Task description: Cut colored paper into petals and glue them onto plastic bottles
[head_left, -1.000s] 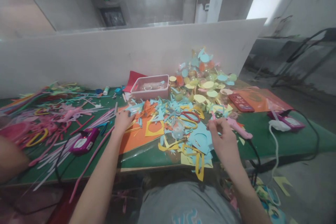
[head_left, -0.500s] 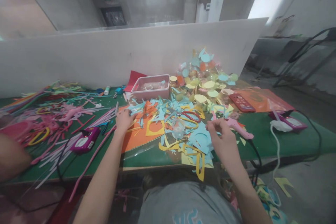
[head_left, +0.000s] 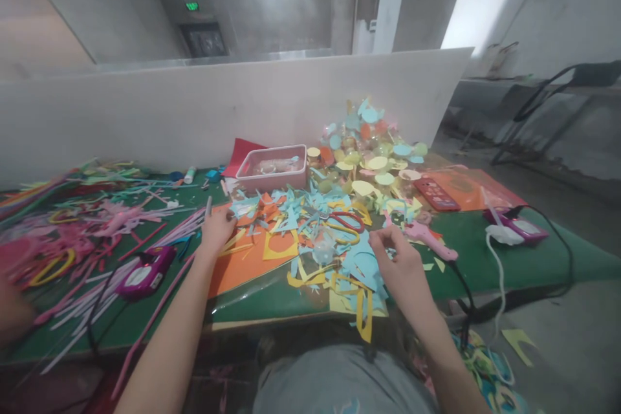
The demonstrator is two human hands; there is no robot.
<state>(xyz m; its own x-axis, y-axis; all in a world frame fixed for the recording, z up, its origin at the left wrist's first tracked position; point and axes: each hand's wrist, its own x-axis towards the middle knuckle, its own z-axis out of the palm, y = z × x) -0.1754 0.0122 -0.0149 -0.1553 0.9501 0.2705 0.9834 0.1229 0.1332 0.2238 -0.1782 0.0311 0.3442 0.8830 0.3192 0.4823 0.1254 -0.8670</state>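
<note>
head view: blue paper (head_left: 363,264) lies just beside right fingers (head_left: 381,252).

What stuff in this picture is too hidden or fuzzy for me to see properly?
All in the head view:
Right hand: its own curl hides whether the grip holds anything.
Thin grey stick: lower end covered by the left hand.
Pale pink plastic tray: front wall hides part of its contents.
Co-worker's bare arm: blurred, cut off by the left edge.
Flat red rectangular case: markings too small to read.
</note>
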